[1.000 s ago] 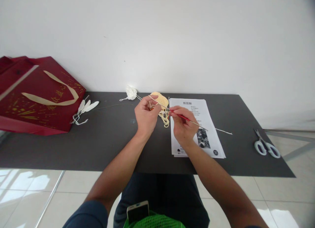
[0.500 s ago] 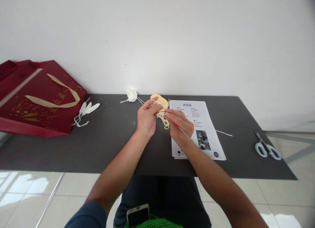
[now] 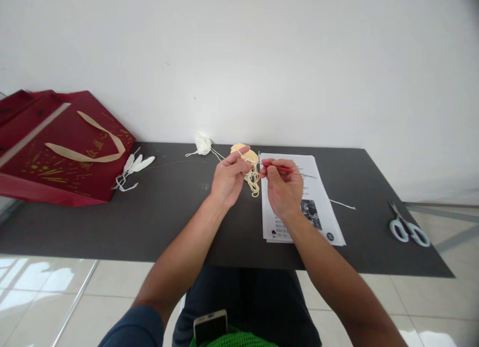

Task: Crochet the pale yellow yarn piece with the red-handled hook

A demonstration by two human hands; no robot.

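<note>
My right hand (image 3: 285, 184) grips a crochet hook (image 3: 286, 170) with a red handle and metal ends, lying nearly level. Its left end points at the fingertips of my left hand (image 3: 230, 177). That hand is closed in a pinch on white yarn, its index finger raised with a strand across it. Any crocheted piece between the fingertips is too small to make out. Pale yellow yarn (image 3: 252, 183) hangs in loops just behind the hands, below a peach-yellow bundle (image 3: 245, 152). From a white yarn ball (image 3: 203, 145) at the wall, strands lead toward my left hand.
Printed sheets (image 3: 271, 207) lie partly under my right hand. Scissors (image 3: 407, 226) rest at the table's right end. White crocheted pieces (image 3: 138, 164) with tails lie by a dark red paper bag (image 3: 71, 152) at left. The white wall backs the table (image 3: 168, 207).
My right hand has turned, and the crochet hook has swung from a steep slant to nearly level. My left hand stays at about the same place, still pinching. The view shifts slightly.
</note>
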